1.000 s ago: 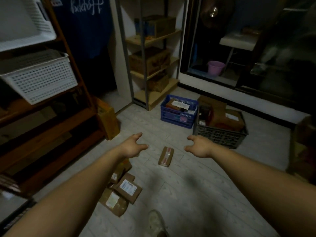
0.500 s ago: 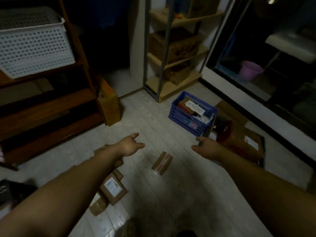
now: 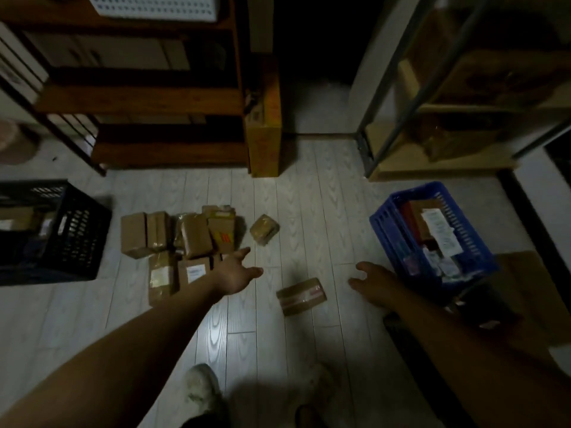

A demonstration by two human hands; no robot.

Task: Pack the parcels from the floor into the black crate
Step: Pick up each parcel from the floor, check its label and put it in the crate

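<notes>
Taped parcel [image 3: 301, 295] lay alone on floor [image 3: 309, 211] between left hand [image 3: 236, 274] and right hand [image 3: 375, 285]; fingers spread wide, empty, likely framing a two-handed pickup for black crate [image 3: 77, 233].

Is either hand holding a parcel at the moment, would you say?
No, the left hand and right hand are both open and empty above the floor.
</notes>
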